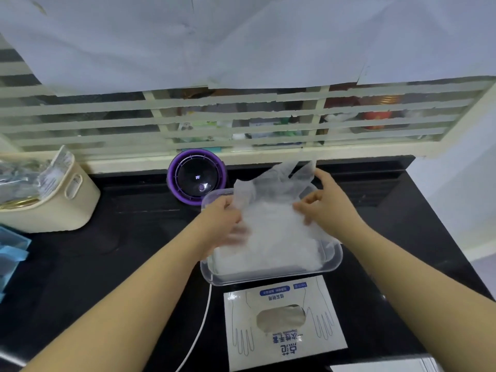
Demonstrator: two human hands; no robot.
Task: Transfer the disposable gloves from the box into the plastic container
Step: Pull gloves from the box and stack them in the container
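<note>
A clear plastic container (271, 277) sits on the black counter, filled with a heap of translucent disposable gloves (273, 237). Some gloves stick up over its far rim. My left hand (228, 218) lies on the left side of the heap, its fingers partly hidden under the gloves and blurred. My right hand (322, 202) pinches the gloves at the container's far right. The white glove box (284, 323) lies flat just in front of the container, its oval opening facing up.
A purple round device (197, 178) stands behind the container, with a white cable (200, 328) running toward me. A cream basket (51, 200) holding packets is at the left, blue items (10, 251) at the left edge. A slatted window frame lines the back.
</note>
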